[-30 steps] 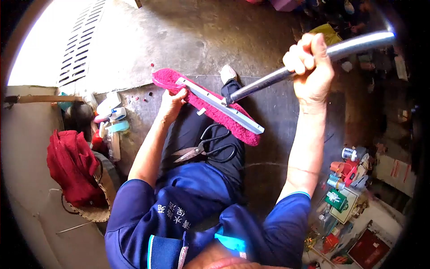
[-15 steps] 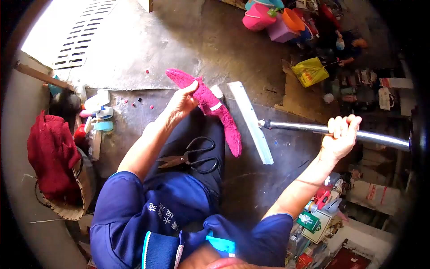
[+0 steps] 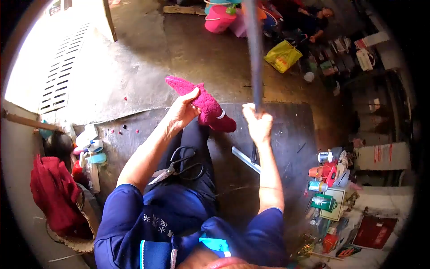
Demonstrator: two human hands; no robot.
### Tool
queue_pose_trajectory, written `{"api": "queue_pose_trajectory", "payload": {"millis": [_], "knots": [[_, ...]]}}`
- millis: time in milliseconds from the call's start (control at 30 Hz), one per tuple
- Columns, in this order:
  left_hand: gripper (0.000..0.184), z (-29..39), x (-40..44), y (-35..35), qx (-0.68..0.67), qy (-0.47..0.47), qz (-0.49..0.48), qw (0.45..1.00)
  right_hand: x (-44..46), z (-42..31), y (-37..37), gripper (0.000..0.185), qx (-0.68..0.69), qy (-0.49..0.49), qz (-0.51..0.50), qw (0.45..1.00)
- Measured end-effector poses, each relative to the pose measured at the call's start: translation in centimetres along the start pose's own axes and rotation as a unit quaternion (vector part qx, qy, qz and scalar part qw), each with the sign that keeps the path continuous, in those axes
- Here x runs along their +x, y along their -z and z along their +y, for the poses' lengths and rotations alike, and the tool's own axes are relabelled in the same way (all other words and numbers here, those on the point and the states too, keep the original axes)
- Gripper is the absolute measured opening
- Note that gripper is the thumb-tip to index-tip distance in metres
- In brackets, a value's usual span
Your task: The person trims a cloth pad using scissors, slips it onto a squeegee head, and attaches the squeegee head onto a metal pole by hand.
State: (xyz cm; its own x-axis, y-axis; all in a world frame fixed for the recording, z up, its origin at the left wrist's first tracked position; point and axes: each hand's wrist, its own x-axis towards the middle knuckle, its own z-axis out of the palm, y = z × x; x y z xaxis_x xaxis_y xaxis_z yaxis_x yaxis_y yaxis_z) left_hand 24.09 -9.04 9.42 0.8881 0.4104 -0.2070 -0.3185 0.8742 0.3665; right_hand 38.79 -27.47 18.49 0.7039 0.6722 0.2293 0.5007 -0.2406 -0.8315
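My left hand [image 3: 182, 112] is closed on a fuzzy magenta cloth piece [image 3: 209, 106] with a white band near its lower end, held above my knees. My right hand [image 3: 260, 126] grips the pole of a flat mop [image 3: 254, 62]. Its pole now stands nearly lengthwise in view, blurred at the far end. The mop's pale flat head [image 3: 245, 159] lies low beside my right forearm, partly hidden by it. Black-handled scissors [image 3: 181, 168] rest open across my lap, apart from both hands.
A basket [image 3: 85, 219] with dark red cloth [image 3: 58, 193] stands at left, near several bottles [image 3: 92, 145]. Ahead are a pink bucket [image 3: 219, 19], a yellow bag [image 3: 283, 56] and another person [image 3: 316, 24]. Clutter including a green box [image 3: 323, 202] lines the right side.
My right hand has swung inward, turning the mop pole from sideways to pointing ahead and its head towards me. The magenta cloth's lower part now looks shorter. The view has shifted.
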Motion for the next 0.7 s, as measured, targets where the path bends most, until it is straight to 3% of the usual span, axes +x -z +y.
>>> {"api": "queue_pose_trajectory", "payload": {"millis": [67,100,133,200,267,333,367,467,500,533,600,667,700], "knots": [[0.019,-0.5,0.1,-1.1,-0.004,0.017,-0.01,1.0,-0.8,1.6,-1.2,0.022,-0.003,-0.011,-0.046,0.999],[0.02,-0.8,0.1,-1.7,-0.011,0.027,-0.016,0.999,-1.1,1.0,-1.2,0.026,-0.085,-0.039,-0.075,0.993],[0.02,-1.1,0.2,-2.4,-0.011,0.032,-0.016,0.999,-1.2,1.1,-1.8,0.023,-0.027,-0.028,-0.102,0.994],[0.015,-1.7,0.1,-3.2,-0.005,0.06,0.015,0.998,-1.3,-0.2,-1.4,0.018,-0.084,-0.089,-0.202,0.972],[0.022,-2.2,0.8,-2.2,0.03,0.054,-0.01,0.998,-1.6,0.7,-1.5,0.019,-0.077,-0.079,-0.188,0.976],[0.035,-1.9,0.4,-2.1,0.106,0.009,0.029,0.994,-1.4,1.9,-1.5,0.018,0.038,-0.068,-0.201,0.976],[0.048,-1.9,0.0,-2.0,0.114,0.01,-0.022,0.993,-1.4,2.4,-0.9,0.018,0.058,-0.073,-0.208,0.974],[0.052,-3.5,0.0,0.7,0.139,0.024,-0.079,0.987,-0.7,-0.3,0.4,0.016,0.036,-0.083,-0.226,0.97],[0.055,-3.4,-0.4,0.1,0.225,0.009,-0.104,0.969,-0.6,1.0,0.2,0.016,0.066,-0.077,-0.218,0.971],[0.046,-3.0,-2.4,-2.9,0.213,0.006,-0.042,0.976,-0.6,0.7,0.3,0.016,0.065,-0.08,-0.217,0.971],[0.049,-4.2,-2.2,-2.6,0.151,-0.041,-0.018,0.987,-0.4,0.0,1.0,0.017,0.074,-0.16,-0.21,0.962],[0.05,-4.3,-1.9,-1.9,0.143,-0.049,-0.025,0.988,-0.5,0.6,1.5,0.017,0.076,-0.144,-0.214,0.963],[0.051,-4.3,-1.9,-1.6,0.139,-0.058,-0.031,0.988,-0.6,0.5,1.8,0.018,0.097,-0.18,-0.226,0.953]]}}
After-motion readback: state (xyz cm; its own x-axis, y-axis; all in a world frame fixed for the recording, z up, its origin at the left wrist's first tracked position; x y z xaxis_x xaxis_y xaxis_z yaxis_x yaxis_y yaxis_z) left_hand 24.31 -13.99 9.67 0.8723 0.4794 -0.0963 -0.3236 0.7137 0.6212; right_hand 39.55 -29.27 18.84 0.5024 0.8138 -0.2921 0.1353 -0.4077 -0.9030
